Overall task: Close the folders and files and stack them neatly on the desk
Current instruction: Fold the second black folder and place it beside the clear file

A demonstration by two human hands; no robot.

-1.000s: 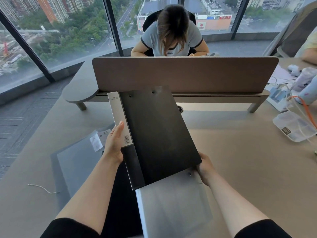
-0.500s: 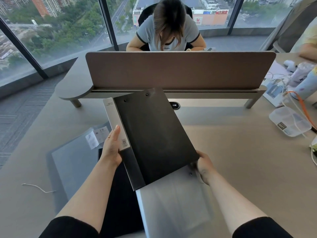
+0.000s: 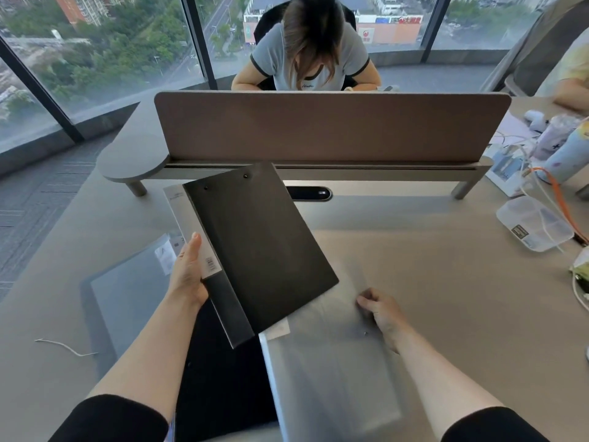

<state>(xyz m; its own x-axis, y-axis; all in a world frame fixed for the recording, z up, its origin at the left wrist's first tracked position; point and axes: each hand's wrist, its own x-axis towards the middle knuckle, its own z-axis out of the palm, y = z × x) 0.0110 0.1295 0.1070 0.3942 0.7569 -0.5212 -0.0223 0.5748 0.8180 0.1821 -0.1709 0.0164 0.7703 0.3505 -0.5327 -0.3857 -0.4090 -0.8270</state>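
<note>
Head view: my left hand (image 3: 191, 275) grips the closed black folder (image 3: 258, 250) by its spine side, thumb along the labelled grey strip, holding it tilted above the desk (image 3: 446, 298) near its middle. My right hand (image 3: 381, 311) pinches the far edge of the translucent file (image 3: 331, 362), which lies flat near the front edge. Folder's long axis runs diagonally, riveted end toward the divider (image 3: 331, 126). I'd square it with the translucent file before lowering it.
</note>
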